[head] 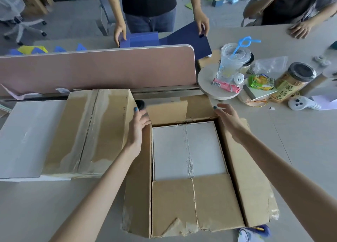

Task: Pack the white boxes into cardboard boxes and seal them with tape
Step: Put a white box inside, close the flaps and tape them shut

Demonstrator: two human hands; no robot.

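An open cardboard box (242, 178) sits in front of me with its flaps spread outward. A white box (187, 150) lies flat inside it, its near end covered by the near flap. My left hand (138, 127) rests on the box's left flap near the far left corner, fingers apart. My right hand (228, 119) hovers over the far right corner, fingers spread and holding nothing. To the left stands a second cardboard box (91, 130), closed and taped. Another white box (27, 138) lies beside it at the far left.
A pink desk divider (96, 68) runs behind the boxes. At the right stand a plastic cup with a blue straw (231, 61), snack packets, a jar (295, 77) and a round stand (206, 81). Two people stand across the table; one holds a blue folder (189, 37). A tape dispenser (253, 232) lies near the bottom edge.
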